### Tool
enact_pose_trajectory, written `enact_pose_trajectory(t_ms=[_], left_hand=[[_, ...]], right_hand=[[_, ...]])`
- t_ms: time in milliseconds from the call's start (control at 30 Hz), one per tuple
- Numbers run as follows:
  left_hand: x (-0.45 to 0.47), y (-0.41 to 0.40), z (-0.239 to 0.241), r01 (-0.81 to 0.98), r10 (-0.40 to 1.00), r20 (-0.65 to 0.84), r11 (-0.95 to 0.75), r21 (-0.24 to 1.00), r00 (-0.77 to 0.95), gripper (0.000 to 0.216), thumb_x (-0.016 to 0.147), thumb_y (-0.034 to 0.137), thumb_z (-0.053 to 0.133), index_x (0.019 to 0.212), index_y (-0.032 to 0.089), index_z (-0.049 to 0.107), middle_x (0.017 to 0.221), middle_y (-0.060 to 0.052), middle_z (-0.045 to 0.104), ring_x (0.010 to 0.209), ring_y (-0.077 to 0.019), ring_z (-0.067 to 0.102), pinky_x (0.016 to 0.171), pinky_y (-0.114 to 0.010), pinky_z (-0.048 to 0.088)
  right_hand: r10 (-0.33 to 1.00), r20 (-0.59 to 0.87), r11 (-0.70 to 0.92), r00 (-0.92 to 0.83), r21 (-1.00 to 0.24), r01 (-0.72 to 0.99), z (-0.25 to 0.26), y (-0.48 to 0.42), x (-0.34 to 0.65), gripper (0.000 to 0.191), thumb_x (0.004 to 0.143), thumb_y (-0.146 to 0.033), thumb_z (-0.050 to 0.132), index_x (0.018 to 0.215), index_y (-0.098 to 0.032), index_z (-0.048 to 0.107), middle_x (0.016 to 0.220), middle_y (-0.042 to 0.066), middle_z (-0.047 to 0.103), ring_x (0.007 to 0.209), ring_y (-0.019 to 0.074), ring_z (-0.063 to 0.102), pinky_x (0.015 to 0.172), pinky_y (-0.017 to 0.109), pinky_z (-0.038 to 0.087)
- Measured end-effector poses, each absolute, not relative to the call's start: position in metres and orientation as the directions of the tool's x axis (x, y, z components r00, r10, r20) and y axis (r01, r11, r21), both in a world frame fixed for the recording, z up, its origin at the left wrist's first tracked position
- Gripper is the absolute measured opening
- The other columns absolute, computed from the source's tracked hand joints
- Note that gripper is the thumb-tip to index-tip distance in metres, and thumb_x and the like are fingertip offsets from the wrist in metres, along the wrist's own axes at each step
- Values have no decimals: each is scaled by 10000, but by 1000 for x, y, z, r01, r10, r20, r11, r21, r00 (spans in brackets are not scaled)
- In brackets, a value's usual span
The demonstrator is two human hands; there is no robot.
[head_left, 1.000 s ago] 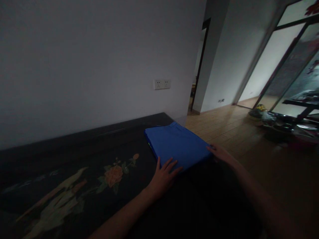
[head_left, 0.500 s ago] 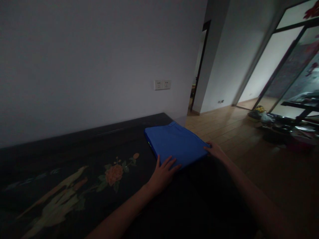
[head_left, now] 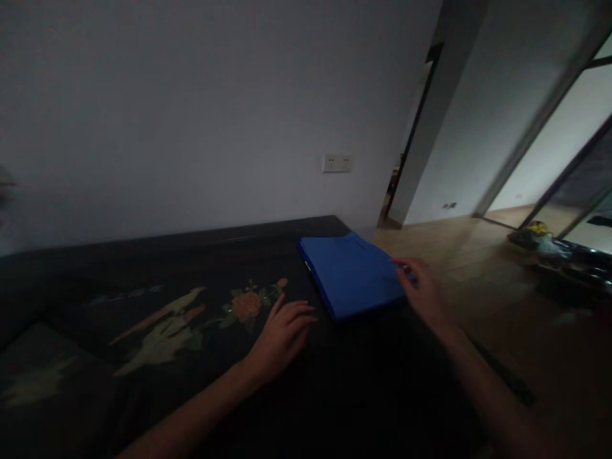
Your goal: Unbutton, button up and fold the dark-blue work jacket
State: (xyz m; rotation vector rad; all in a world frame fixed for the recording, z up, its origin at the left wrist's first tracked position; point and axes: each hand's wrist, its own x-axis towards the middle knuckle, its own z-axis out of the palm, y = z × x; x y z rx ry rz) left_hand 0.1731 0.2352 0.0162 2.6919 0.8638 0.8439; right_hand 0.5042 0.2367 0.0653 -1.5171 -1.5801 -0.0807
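A folded blue cloth [head_left: 351,274] lies near the right end of a dark surface with a painted flower and bird pattern [head_left: 191,319]. My left hand [head_left: 283,333] rests flat on the dark surface just left of the cloth, fingers spread, holding nothing. At the cloth's right edge my right hand [head_left: 421,292] has its fingers loosely curled. Whether it still touches the cloth is hard to make out in the dim light.
A white wall with a double socket [head_left: 337,163] runs behind the surface. To the right are a doorway [head_left: 411,140], a wooden floor [head_left: 478,255], glass doors and a heap of items [head_left: 554,245] on the floor.
My left hand has slid off the blue cloth onto the dark surface to its left. The view has turned left, so the cloth sits further right.
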Motion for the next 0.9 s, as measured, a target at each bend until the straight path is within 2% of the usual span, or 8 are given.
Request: enact_pose_trajectory(t_ms=[100, 200, 267, 367, 467, 600, 700, 900], left_hand=[[122, 213, 14, 517, 729, 442, -683, 516, 523, 254, 928, 189, 392, 1035, 227, 619, 1118, -57, 635, 1084, -185, 570, 1025, -447, 378], [76, 184, 7, 528, 861, 348, -504, 684, 372, 244, 931, 247, 397, 958, 202, 636, 994, -59, 656, 953, -181, 608, 856, -325, 476], [53, 165, 2, 519, 914, 284, -400, 756, 290, 253, 928, 290, 411, 912, 186, 642, 912, -55, 657, 868, -177, 612, 786, -292, 474], [30, 147, -7, 443, 961, 208, -269, 855, 183, 301, 918, 379, 430, 852, 159, 626, 760, -40, 626, 705, -155, 579, 665, -255, 446], [18, 145, -16, 273, 981, 120, -159, 949, 154, 392, 908, 486, 411, 839, 143, 588, 617, 0, 544, 538, -116, 480, 528, -222, 376], [13, 155, -21, 181, 966, 53, -101, 978, 251, 497, 894, 579, 372, 743, 139, 548, 542, 30, 458, 473, -91, 382, 485, -216, 305], [12, 160, -22, 239, 949, 47, -126, 963, 311, 529, 905, 582, 340, 662, 147, 516, 547, 29, 441, 506, -94, 385, 513, -222, 299], [15, 158, -22, 389, 925, -25, -135, 911, 379, 525, 907, 573, 318, 588, 169, 419, 554, 39, 389, 539, -96, 357, 531, -226, 282]], right_hand=[[799, 602, 411, 12, -559, 720, 66, 221, 420, 225, 893, -294, 452, 980, -201, 638, 970, 81, 626, 866, 200, 575, 725, 316, 455], [878, 450, 459, -165, -693, 556, 45, 206, 338, 215, 900, -311, 460, 957, -200, 636, 886, 56, 630, 787, 171, 574, 678, 282, 440], [912, 318, 404, -259, -803, 438, 25, 196, 293, 220, 896, -347, 469, 898, -189, 623, 823, 37, 623, 738, 154, 571, 642, 260, 428], [936, 126, 218, -329, -940, 261, -2, 182, 244, 304, 895, -433, 446, 785, -179, 571, 679, 0, 563, 621, 124, 534, 567, 235, 400], [930, -20, 24, -368, -993, 114, -18, 173, 219, 402, 879, -543, 418, 726, -184, 512, 596, -29, 486, 513, 98, 448, 460, 212, 334], [884, 32, 88, -466, -991, 99, -23, 166, 213, 467, 865, -598, 429, 657, -182, 470, 567, -40, 435, 493, 79, 382, 458, 210, 287], [862, 64, 138, -502, -984, 111, -24, 166, 216, 477, 874, -592, 424, 629, -183, 457, 559, -41, 422, 495, 78, 368, 473, 217, 282], [828, 10, 112, -561, -983, 148, -27, 169, 221, 454, 887, -565, 403, 637, -189, 449, 560, -39, 425, 501, 87, 368, 486, 223, 282]])
